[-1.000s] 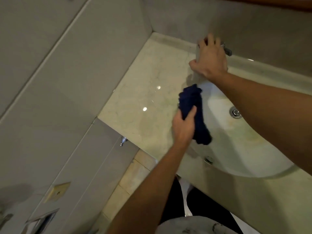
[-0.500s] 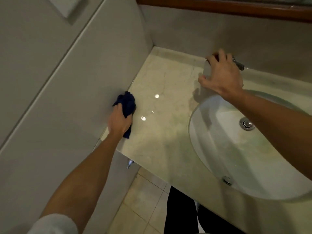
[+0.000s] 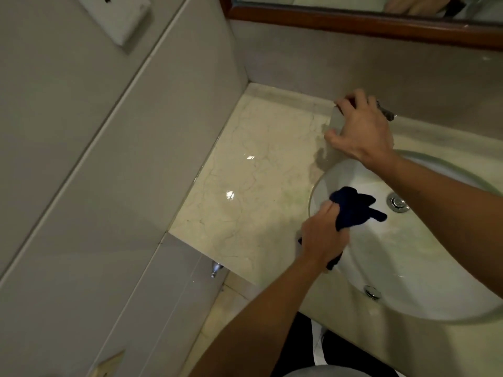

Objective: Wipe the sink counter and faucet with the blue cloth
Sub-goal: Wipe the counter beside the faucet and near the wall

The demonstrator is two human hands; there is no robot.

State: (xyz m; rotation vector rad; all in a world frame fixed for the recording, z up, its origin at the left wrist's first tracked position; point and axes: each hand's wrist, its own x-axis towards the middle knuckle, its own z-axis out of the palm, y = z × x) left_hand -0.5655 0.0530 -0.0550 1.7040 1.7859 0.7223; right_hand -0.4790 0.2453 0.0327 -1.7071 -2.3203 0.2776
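Wiping the counter edge by the basin

Bunched in my left hand point(image 3: 322, 238), the blue cloth point(image 3: 353, 210) sits over the sink point(image 3: 408, 303) rim's 9 o'clock side. I'd flatten it and press harder across the counter point(image 3: 245, 191). My right hand point(image 3: 359, 129), toward 12, grasps a pale object beside the faucet point(image 3: 388, 114).

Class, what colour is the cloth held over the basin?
Dark navy blue; the cloth, gripped by the left hand, shows best in the head view.

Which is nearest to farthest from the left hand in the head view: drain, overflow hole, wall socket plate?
From the left hand:
1. Drain, in the basin, to its right.
2. Overflow hole, on the basin's near wall, lower right. Close to the drain's distance, so hard to rank.
3. Wall socket plate, on the tiled wall, top left.
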